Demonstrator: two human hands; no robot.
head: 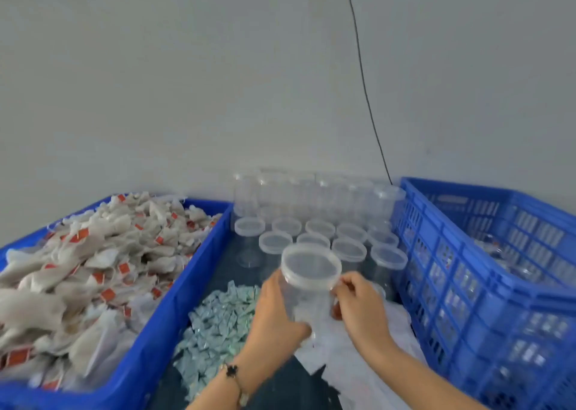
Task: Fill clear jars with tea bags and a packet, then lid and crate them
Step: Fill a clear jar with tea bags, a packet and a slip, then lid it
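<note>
A clear jar (308, 288) is being held up by both hands: the left hand (276, 311) is wrapped around its side, the right hand (358, 303) is pinching near its lid (310, 261).

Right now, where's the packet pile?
In the head view, the packets lie low centre on the table, between the tea bag crate and the left hand.
</note>
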